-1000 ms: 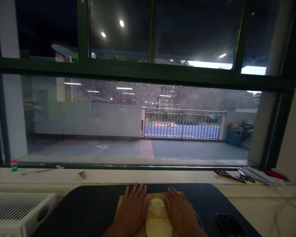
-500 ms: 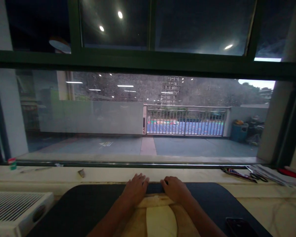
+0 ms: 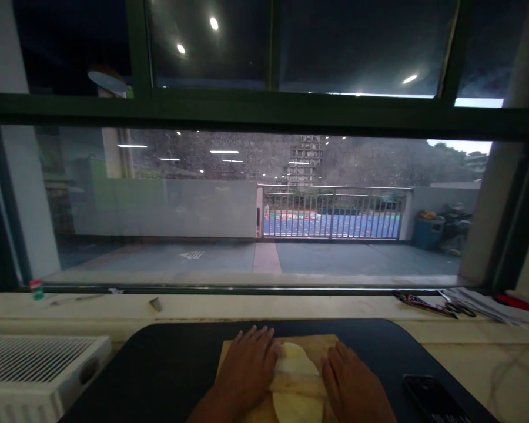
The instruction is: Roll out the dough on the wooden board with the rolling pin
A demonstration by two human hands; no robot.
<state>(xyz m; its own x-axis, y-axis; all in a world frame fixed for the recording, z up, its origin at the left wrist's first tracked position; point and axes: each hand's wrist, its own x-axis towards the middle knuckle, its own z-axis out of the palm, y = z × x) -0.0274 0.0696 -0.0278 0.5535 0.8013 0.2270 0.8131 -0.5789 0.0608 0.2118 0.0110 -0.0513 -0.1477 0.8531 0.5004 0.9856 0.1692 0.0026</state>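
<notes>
A wide green-framed window (image 3: 264,114) fills the upper scene from 9 to 3 o'clock, with a pale stone sill (image 3: 114,306) running below it. Beneath the sill lies a large dark rounded mat (image 3: 167,370), spread across the lower middle from 7 to 5 o'clock. At 8 o'clock sits a white slatted radiator (image 3: 35,367).

On the mat, at 6 o'clock, rests a light wooden board (image 3: 321,342). A flat oval sheet of pale yellow dough (image 3: 293,358) lies on the board, its far tip toward 12 o'clock and its near part running out of view at the bottom edge. A wooden rolling pin (image 3: 297,385) lies crosswise on the dough, from 9 to 3 o'clock.

The left hand (image 3: 249,367) is flat, palm down, fingers stretched toward 12 o'clock, pressing on the pin's left end and touching the dough's left edge. The right hand (image 3: 355,385) likewise lies flat and unclenched over the pin's right end, just beside the dough at its 3 o'clock side. Neither hand is wrapped around anything.

A black phone (image 3: 429,396) lies on the mat at 4 o'clock. On the sill at 3 o'clock lie papers and scissors (image 3: 461,307); at 9 o'clock stands a small red-and-green capped object (image 3: 37,289).
</notes>
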